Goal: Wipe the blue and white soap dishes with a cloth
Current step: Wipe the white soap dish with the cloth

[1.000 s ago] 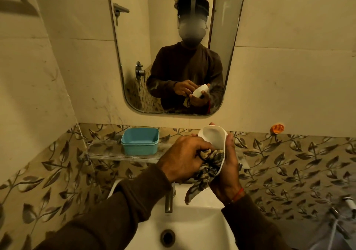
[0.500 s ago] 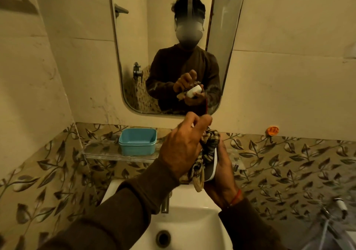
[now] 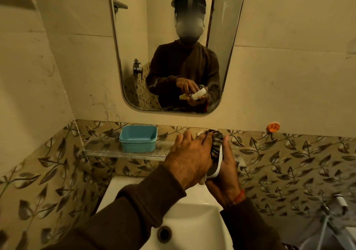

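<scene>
My right hand [image 3: 226,169] cups the white soap dish [image 3: 217,169] from the right and holds it on edge above the basin. A checked cloth [image 3: 216,143] is pressed into the dish's hollow by my left hand [image 3: 189,156], whose fingers lie flat over it. Most of the dish is hidden by the two hands; only its rim shows. The blue soap dish [image 3: 138,139] stands alone on the glass shelf [image 3: 107,149] to the left, apart from both hands.
A white washbasin [image 3: 194,219] with a drain hole lies below the hands. The mirror [image 3: 169,47] above shows the person's reflection. An orange hook [image 3: 273,127] sticks to the wall at right. A hose and tap fitting [image 3: 336,209] sit at the lower right.
My left hand has pushed the cloth further into the white dish, fingers now flat. The dish has turned more on edge in my right hand. The blue dish has not moved.
</scene>
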`<state>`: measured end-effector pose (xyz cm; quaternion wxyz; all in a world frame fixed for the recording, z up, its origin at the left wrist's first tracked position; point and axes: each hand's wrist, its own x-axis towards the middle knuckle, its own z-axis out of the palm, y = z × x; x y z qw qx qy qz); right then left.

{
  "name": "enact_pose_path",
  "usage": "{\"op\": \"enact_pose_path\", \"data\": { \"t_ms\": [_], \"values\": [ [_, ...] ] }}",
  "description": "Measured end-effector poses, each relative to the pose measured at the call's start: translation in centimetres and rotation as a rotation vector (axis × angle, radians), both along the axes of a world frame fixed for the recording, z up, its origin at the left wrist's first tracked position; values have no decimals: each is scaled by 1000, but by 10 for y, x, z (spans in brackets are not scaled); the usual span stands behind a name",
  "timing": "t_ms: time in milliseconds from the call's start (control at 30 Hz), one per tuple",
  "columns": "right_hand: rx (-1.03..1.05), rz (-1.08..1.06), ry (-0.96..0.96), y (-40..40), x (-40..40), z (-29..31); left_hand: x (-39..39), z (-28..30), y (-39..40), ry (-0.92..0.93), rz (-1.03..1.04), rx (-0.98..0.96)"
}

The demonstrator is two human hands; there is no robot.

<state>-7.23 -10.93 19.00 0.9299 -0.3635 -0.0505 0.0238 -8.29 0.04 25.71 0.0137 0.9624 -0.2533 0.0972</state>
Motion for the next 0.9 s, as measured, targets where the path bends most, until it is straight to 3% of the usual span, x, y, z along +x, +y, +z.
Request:
{"op": "enact_pose_path", "data": {
  "t_ms": [267, 500, 800, 900],
  "values": [
    [-113, -89, -15, -8, -2, -2, 6, 20, 15, 352, -91, -172],
    [-127, -137, -110, -13, 2, 13, 7, 12, 19, 371, -275, -269],
    [-83, 80, -45, -22, 6, 31, 19, 23, 34, 678, -489, -601],
    [-31, 160, -53, -23, 9, 33, 17, 20, 32, 547, -504, -624]
  ]
}}
